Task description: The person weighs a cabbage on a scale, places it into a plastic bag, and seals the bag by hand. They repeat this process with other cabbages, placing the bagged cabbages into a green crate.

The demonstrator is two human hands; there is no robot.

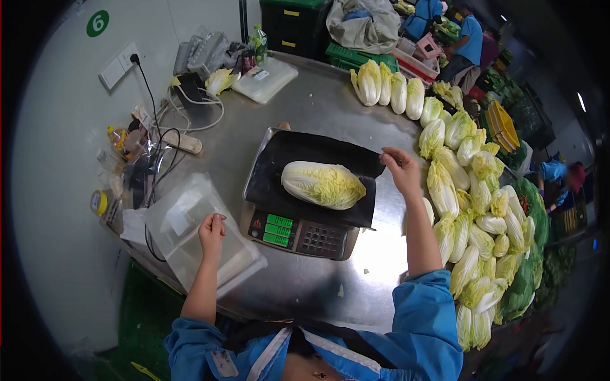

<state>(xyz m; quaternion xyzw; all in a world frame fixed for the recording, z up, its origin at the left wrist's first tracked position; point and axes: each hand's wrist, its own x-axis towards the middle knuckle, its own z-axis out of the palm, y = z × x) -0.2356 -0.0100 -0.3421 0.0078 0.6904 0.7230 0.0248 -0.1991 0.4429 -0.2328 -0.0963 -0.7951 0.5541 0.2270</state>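
A trimmed napa cabbage (323, 185) lies on its side on a black sheet (273, 166) covering the pan of a digital scale (325, 239). Green digits glow on the scale's display. My right hand (401, 170) is at the sheet's right corner, thumb and fingers slightly apart, away from the cabbage. Over a stack of clear plastic bags (238, 257), left of the scale, my left hand (212, 232) has its fingers curled in, thumb against them; I cannot tell whether a bag edge is between them.
Many napa cabbages (443, 189) are piled along the table's right side, several more (398, 93) at the back edge. Cables, a power strip (182, 141) and bottles (258, 43) line the wall side. Another bag stack (265, 79) lies behind. People (467, 47) stand beyond the table.
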